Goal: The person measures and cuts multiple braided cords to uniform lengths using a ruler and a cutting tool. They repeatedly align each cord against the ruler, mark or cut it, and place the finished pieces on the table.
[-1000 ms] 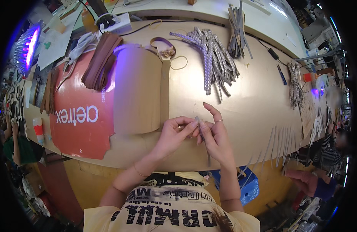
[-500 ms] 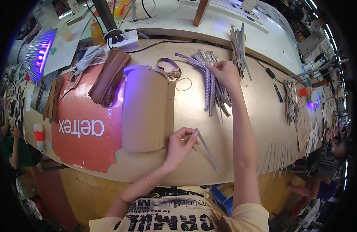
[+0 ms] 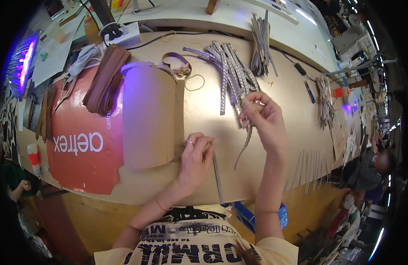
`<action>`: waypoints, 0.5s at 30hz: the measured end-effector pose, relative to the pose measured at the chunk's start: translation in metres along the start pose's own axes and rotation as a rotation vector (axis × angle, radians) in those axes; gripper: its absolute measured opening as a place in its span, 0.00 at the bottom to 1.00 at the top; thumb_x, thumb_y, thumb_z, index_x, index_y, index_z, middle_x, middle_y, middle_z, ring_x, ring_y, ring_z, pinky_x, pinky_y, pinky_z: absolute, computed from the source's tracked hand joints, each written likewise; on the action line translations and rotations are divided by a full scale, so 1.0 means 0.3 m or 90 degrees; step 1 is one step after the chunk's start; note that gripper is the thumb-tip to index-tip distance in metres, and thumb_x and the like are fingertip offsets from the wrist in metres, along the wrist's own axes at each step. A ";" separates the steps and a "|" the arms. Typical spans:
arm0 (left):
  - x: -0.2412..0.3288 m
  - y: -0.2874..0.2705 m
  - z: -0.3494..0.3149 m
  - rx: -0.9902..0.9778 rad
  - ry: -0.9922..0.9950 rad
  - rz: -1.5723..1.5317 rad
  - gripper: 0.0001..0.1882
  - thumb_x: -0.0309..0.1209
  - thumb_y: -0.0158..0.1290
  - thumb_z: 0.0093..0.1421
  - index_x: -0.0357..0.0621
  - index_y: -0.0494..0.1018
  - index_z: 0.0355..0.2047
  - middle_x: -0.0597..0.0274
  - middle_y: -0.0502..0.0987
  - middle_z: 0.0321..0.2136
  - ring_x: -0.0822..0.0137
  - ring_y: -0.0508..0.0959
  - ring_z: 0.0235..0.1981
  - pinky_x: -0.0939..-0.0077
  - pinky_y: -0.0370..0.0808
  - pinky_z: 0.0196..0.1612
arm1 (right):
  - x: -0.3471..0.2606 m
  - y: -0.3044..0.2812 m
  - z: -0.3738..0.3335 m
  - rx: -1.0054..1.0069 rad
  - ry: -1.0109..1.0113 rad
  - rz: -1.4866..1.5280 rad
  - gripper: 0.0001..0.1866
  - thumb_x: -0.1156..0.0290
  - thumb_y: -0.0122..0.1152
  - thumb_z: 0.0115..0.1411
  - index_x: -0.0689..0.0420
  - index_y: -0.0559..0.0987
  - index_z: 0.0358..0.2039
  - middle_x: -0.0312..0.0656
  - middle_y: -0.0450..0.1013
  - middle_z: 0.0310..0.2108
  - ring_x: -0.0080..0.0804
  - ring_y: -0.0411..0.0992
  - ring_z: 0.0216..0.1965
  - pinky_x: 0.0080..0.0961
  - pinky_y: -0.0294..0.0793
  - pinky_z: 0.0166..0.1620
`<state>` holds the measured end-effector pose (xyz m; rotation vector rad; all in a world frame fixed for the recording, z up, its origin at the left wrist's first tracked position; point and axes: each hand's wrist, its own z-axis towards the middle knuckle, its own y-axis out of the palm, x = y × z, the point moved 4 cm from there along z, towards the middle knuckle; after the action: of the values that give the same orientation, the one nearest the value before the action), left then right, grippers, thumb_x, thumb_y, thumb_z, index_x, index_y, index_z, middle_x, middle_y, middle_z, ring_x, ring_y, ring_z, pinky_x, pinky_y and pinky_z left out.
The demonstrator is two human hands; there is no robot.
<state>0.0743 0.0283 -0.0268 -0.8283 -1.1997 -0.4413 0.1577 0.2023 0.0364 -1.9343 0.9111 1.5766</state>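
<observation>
My left hand [image 3: 196, 157] is closed in a pinch on a thin grey strip [image 3: 218, 179], which hangs down toward the table's front edge. My right hand [image 3: 266, 121] grips a silver braided strap [image 3: 245, 145] between thumb and fingers, its tapered end pointing down toward me. Just beyond the right hand lies a loose pile of similar braided straps [image 3: 223, 75], fanned out on the tan work surface. Beside my left hand stands a tan half-round cardboard form [image 3: 148, 119]. The upper end of the held strap is partly hidden by my fingers and the pile.
On the left a brown strip bundle [image 3: 106, 79] lies across a red sheet [image 3: 82, 170]. Grey strips [image 3: 260, 48] sit at the back, near a cable. To the right are a dark pen-like tool [image 3: 310, 92], another braided bundle [image 3: 325, 101] and thin strips [image 3: 306, 170] along the front edge.
My right hand has come away from the top of the pile toward me, now with a braided strap in it. The left hand still pinches the grey strip, which hangs more upright.
</observation>
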 end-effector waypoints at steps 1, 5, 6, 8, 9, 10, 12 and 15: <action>0.022 -0.015 0.007 -0.004 0.035 0.028 0.10 0.18 0.57 0.59 0.37 0.78 0.41 0.58 0.72 0.39 0.75 0.74 0.24 0.84 0.69 0.23 | 0.006 0.021 -0.034 -0.026 0.014 0.001 0.12 0.72 0.61 0.65 0.63 0.71 0.45 0.40 0.78 0.26 0.18 0.73 0.25 0.14 0.71 0.29; 0.089 -0.076 0.014 -0.055 -0.051 -0.178 0.09 0.25 0.54 0.65 0.34 0.78 0.43 0.57 0.73 0.44 0.70 0.77 0.29 0.75 0.76 0.33 | 0.005 0.084 -0.149 -0.008 -0.010 -0.026 0.18 0.74 0.60 0.65 0.63 0.67 0.53 0.38 0.77 0.26 0.18 0.73 0.28 0.14 0.70 0.31; 0.098 -0.076 0.020 -0.085 -0.098 -0.280 0.09 0.26 0.53 0.66 0.34 0.78 0.43 0.58 0.73 0.44 0.71 0.77 0.30 0.76 0.75 0.34 | 0.005 0.104 -0.178 -0.007 -0.023 -0.044 0.20 0.74 0.59 0.65 0.63 0.66 0.55 0.38 0.76 0.26 0.18 0.73 0.28 0.14 0.70 0.31; 0.112 -0.068 0.032 -0.138 -0.184 -0.498 0.11 0.28 0.53 0.67 0.32 0.78 0.43 0.60 0.75 0.43 0.73 0.77 0.32 0.78 0.74 0.37 | -0.003 0.140 -0.233 -0.031 -0.087 -0.091 0.24 0.76 0.56 0.67 0.63 0.63 0.61 0.37 0.75 0.27 0.20 0.74 0.29 0.16 0.71 0.33; 0.111 -0.068 0.042 -0.148 -0.206 -0.496 0.11 0.28 0.53 0.67 0.32 0.78 0.42 0.61 0.75 0.41 0.74 0.76 0.31 0.79 0.74 0.37 | 0.002 0.154 -0.250 -0.018 -0.106 -0.113 0.25 0.76 0.55 0.67 0.63 0.61 0.62 0.37 0.75 0.26 0.19 0.71 0.27 0.15 0.69 0.33; 0.109 -0.067 0.053 -0.157 -0.217 -0.507 0.11 0.28 0.53 0.67 0.31 0.78 0.42 0.61 0.76 0.40 0.75 0.75 0.30 0.80 0.73 0.37 | 0.004 0.168 -0.263 -0.011 -0.144 -0.128 0.26 0.76 0.54 0.67 0.63 0.60 0.63 0.36 0.74 0.26 0.17 0.69 0.26 0.14 0.67 0.32; 0.104 -0.067 0.058 -0.165 -0.243 -0.536 0.10 0.27 0.53 0.66 0.31 0.78 0.41 0.62 0.76 0.37 0.77 0.73 0.29 0.81 0.71 0.36 | 0.010 0.178 -0.285 -0.010 -0.165 -0.138 0.28 0.77 0.53 0.68 0.62 0.56 0.65 0.36 0.74 0.25 0.16 0.66 0.24 0.12 0.65 0.31; 0.091 -0.075 0.051 -0.125 -0.279 -0.575 0.08 0.25 0.54 0.65 0.32 0.79 0.39 0.63 0.76 0.34 0.78 0.70 0.26 0.83 0.68 0.32 | 0.030 0.171 -0.319 -0.021 -0.067 -0.078 0.31 0.78 0.52 0.68 0.62 0.52 0.67 0.36 0.74 0.26 0.16 0.66 0.23 0.12 0.65 0.29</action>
<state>0.0579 0.0289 0.0080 -0.5131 -1.9493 -1.1652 0.1830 0.0972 0.0510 -1.8725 0.7134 1.6144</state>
